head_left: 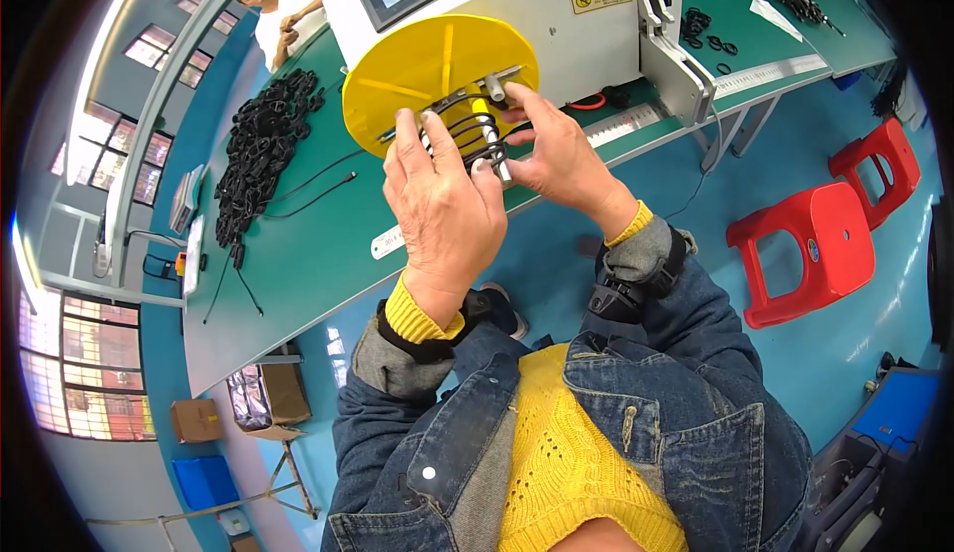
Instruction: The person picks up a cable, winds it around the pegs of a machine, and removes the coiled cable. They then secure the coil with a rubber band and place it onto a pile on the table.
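A round yellow disc is mounted on the front of a white winding machine. Metal pegs stick out of the disc, and a black cable coil is wound around them. My left hand grips the coil from the near side, fingers curled over the loops. My right hand holds the coil and a peg from the right, thumb and fingers pinching the strands. Both wrists wear black straps over yellow cuffs and denim sleeves.
A green workbench carries a big heap of finished black cable bundles at the left and a few small coils at the right. A seated person faces me beyond the bench. Two red plastic stools stand on the blue floor.
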Tool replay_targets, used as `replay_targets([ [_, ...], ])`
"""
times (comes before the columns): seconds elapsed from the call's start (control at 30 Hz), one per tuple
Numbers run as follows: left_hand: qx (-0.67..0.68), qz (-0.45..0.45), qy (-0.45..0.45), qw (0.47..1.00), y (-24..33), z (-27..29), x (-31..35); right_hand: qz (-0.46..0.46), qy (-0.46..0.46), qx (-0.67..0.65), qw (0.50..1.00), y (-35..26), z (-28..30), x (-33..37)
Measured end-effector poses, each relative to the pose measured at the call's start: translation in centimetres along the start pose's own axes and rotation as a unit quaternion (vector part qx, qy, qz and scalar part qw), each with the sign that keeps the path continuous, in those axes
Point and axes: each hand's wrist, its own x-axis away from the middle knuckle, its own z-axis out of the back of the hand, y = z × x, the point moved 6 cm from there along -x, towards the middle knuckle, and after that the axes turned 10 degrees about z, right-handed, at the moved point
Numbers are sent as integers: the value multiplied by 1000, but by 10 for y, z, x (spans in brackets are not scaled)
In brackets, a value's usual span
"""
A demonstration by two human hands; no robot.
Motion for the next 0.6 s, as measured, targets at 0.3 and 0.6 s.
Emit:
replay_targets([
  [0.3,157,-17,-144,977,-22,-20,-2,-54,-40,-157,985,11,-22,6],
  [0.6,4,-9,-125,992,-12,-15,2,51,71,38,995,-27,-28,22],
])
